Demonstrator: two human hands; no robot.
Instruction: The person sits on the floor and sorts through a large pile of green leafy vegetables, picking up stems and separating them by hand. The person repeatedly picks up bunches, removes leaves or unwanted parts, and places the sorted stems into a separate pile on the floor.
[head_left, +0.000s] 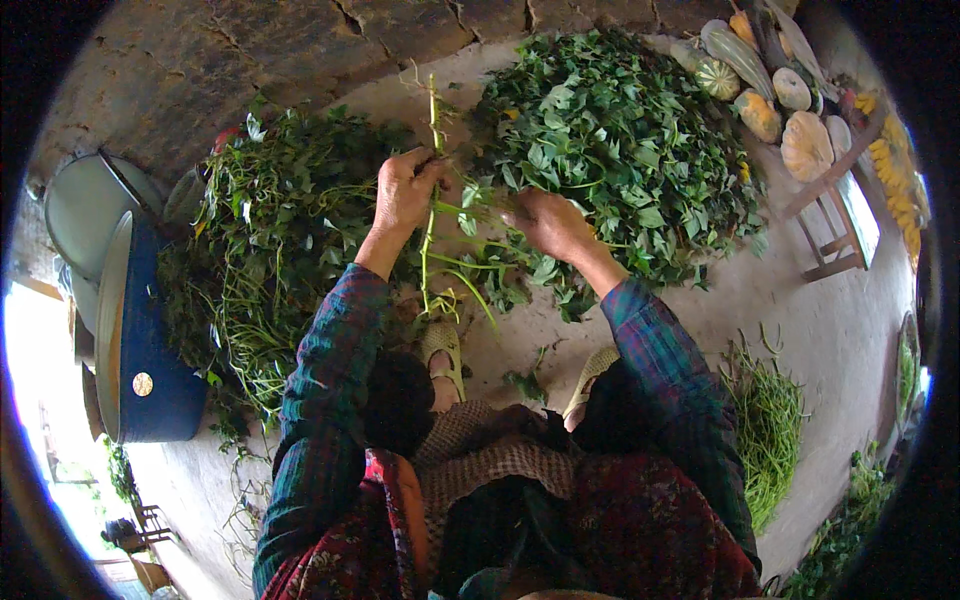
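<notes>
In my left hand (409, 187) I grip a pale green vine stem (428, 251), which stands out above and below my fist. Thin leaf stalks branch off it to the right. My right hand (551, 223) is closed around some of these stalks; its fingertips are blurred. Beyond my right hand rises a large heap of lobed green leaves (615, 142). Left of my left hand lies a tangled pile of leafy vines (277, 225). A few loose leaves (529, 384) lie on the floor between my shoes.
Pumpkins and squashes (806, 146) lie at the far right, near a wooden stool (832, 240) and yellow bananas (896, 180). A bundle of green stalks (765, 435) rests right of my arm. A blue tub (154, 337) stands left. A cracked wall (300, 45) runs behind.
</notes>
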